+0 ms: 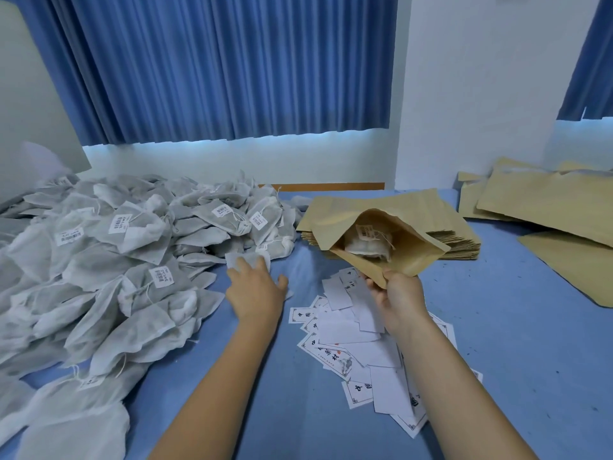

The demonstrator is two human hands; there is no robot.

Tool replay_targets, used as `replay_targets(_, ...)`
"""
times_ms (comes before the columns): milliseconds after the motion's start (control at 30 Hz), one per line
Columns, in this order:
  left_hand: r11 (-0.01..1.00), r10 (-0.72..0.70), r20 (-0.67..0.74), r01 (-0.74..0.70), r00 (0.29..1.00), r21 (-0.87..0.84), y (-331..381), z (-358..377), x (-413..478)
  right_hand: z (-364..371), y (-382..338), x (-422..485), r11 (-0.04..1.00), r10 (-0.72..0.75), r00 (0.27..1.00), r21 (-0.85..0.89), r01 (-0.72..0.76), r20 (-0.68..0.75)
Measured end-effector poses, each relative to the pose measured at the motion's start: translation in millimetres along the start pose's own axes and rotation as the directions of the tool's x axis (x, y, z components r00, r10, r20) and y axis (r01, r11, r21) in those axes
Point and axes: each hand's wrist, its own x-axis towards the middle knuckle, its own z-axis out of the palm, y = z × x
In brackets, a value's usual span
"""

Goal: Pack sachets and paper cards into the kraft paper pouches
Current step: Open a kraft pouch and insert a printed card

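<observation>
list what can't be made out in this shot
All in the head view:
- Open pouch in the right hand: its front wall hides how many sachets are inside.
- Left hand: its back hides the grip on the sachet beneath.
- Sachet labels: print too small to read.
- Sachet pile: cut off by the left edge.

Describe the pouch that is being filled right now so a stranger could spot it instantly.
On the blue table, look just in front of the stack of flat brown pouches, beyond the scattered white cards. The right hand pinches one pouch by its lower corner, lifted and tilted. Unlike the flat ones, its mouth gapes open with a white sachet inside.
</observation>
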Motion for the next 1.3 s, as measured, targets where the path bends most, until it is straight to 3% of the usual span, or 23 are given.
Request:
replay_targets(67, 0.996, 0.036, -0.017, -0.034, 0.999, 0.082, -0.6, 4.9, -1.2, -0.7, -1.1, 0.2, 1.000, 0.001, 1.000, 0.023, -0.001, 0.005)
replay_targets(133, 0.990, 0.057, 0.062, -0.065, 0.996, 0.125, -5.3, 14.3, 0.3, -1.5, -1.0, 0.9, 1.000, 0.003, 1.000, 0.018, -0.003, 0.005)
replay_targets(233, 0.992, 0.036, 0.121, -0.020, 0.992, -0.128, -12.6, 21.4, 4.9, -2.3, -0.2, 1.9, 1.000, 0.018, 1.000, -0.012, -0.018, 0.002)
replay_targets(367, 0.971, 0.125, 0.017, -0.119, 0.992, -0.208, -15.0, 15.1, 0.7, -3.9, -0.6, 4.7, 1.000, 0.011, 1.000, -0.019, -0.011, -0.008)
replay_targets(433, 0.913, 0.171, -0.099, -0.196, 0.980, -0.358, -10.8, 5.6, -5.2, -4.6, -0.1, 6.0, 0.999, 0.002, 1.000, -0.037, -0.003, -0.013)
replay_targets(500, 0.729, 0.213, -0.352, -0.388, 0.912, -0.564, -4.0, -7.3, -13.0, -4.9, 0.5, 7.5, 0.995, -0.005, 1.000, -0.100, 0.002, -0.027)
replay_targets(600, 0.423, 0.259, -0.629, -0.671, 0.733, -0.609, 12.7, -35.6, -32.0, -5.2, -0.6, 12.8, 0.990, -0.016, 0.998, -0.141, 0.007, -0.068)
replay_targets(667, 0.316, 0.300, -0.714, -0.772, 0.633, -0.552, 25.2, -53.9, -46.0, -5.5, -0.9, 13.9, 0.993, -0.018, 0.998, -0.113, 0.010, -0.066)
replay_targets(767, 0.264, 0.387, -0.750, -0.843, 0.537, -0.468, 46.3, -75.4, -62.5, -6.5, 1.3, 12.5, 0.990, -0.065, 0.998, -0.125, 0.062, -0.015)
replay_targets(833, 0.370, 0.520, -0.601, -0.794, 0.607, -0.482, 65.7, -88.9, -67.6, -5.9, 2.0, 9.2, 0.998, -0.046, 0.997, -0.029, 0.048, 0.066)
replay_targets(867, 0.508, 0.574, -0.444, -0.725, 0.688, -0.466, 76.6, -95.0, -68.7, -5.8, 3.1, 9.5, 0.999, -0.035, 0.995, 0.006, 0.035, 0.090)
replay_targets(933, 0.766, 0.525, -0.173, -0.551, 0.833, -0.331, 97.0, -101.2, -67.3, -4.6, 5.5, 8.8, 0.997, -0.037, 0.998, -0.062, 0.040, 0.043)
replay_targets(1000, 0.882, 0.432, -0.031, -0.429, 0.902, -0.193, 114.7, -104.5, -62.7, -4.4, 10.5, 10.2, 0.991, -0.052, 0.999, -0.122, 0.051, -0.002)
replay_targets(1067, 0.911, 0.411, 0.041, -0.408, 0.911, -0.061, 134.5, -103.6, -59.0, -3.7, 11.1, 9.4, 1.000, 0.009, 1.000, -0.028, -0.009, 0.011)
replay_targets(1133, 0.916, 0.402, 0.095, -0.400, 0.911, -0.039, 152.8, -101.5, -52.3, -2.2, 9.0, 5.7, 0.996, 0.028, 0.998, 0.079, -0.032, 0.060)
replay_targets(1300, 0.896, 0.443, 0.158, -0.428, 0.883, -0.118, 157.9, -81.7, -10.5, 7.8, 25.8, -10.2, 1.000, -0.028, 0.996, 0.011, 0.027, 0.089)
